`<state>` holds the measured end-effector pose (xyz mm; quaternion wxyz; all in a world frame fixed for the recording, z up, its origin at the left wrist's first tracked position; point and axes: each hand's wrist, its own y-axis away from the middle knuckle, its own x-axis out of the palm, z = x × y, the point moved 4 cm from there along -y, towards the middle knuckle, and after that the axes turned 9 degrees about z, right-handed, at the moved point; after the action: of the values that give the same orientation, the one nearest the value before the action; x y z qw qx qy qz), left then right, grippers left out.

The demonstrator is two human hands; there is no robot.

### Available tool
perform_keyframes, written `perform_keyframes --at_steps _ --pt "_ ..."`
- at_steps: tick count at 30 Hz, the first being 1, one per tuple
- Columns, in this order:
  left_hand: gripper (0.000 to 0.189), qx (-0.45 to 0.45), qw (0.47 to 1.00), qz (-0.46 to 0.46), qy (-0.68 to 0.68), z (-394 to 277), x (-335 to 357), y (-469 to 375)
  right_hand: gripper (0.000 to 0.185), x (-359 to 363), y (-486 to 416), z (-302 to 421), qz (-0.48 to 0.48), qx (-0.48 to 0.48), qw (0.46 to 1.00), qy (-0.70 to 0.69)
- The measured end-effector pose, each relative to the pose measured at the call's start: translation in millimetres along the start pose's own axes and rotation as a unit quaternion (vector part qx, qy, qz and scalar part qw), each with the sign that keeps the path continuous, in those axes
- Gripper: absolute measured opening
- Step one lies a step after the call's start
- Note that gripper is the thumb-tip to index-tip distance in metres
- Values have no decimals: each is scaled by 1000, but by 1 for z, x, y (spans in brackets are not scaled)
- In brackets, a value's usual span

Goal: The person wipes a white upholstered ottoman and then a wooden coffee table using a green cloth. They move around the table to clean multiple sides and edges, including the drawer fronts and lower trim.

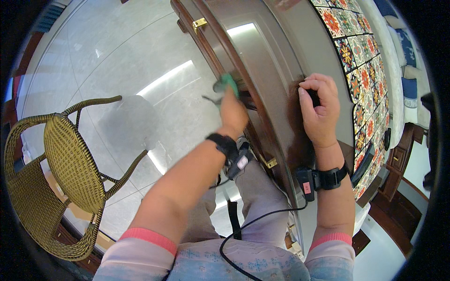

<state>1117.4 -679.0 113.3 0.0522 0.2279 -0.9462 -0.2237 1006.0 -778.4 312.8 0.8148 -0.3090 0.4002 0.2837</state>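
My left hand (232, 114) is closed around a green object (230, 84), which is blurred and looks like a cloth or a small tool. It is at the side edge of a dark, glossy wooden table (260, 66), over the recess below the tabletop rim. A thin dark strand hangs beside that hand on the floor side. My right hand (320, 109) is over the tabletop, its fingers loosely curled and a gap left inside the thumb. I see nothing held in it. The tabletop beneath it reflects it darkly.
Left, a woven rattan chair (74, 165) stands on grey tiled floor (105, 66). Brass fittings (199, 23) mark the table's side. A patterned tile-print mat (362, 77) covers the table's far part. A black cable (242, 224) runs from my right wrist device (306, 182) across my lap.
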Motion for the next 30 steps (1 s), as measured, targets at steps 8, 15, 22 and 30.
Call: perform_keyframes --at_steps 8,15,22,30 --pt "58 -29 990 82 -113 34 39 50 10 -2 -1 3 -4 -12 1000 8" --pt "12 26 936 84 -340 5 -8 -13 9 -1 -1 3 -14 -14 1000 6" --pt "35 72 972 66 -214 57 25 10 9 -1 -1 2 -18 -18 1000 1" --pt "42 69 972 148 -171 97 65 56 10 -1 0 2 -25 -19 999 0"
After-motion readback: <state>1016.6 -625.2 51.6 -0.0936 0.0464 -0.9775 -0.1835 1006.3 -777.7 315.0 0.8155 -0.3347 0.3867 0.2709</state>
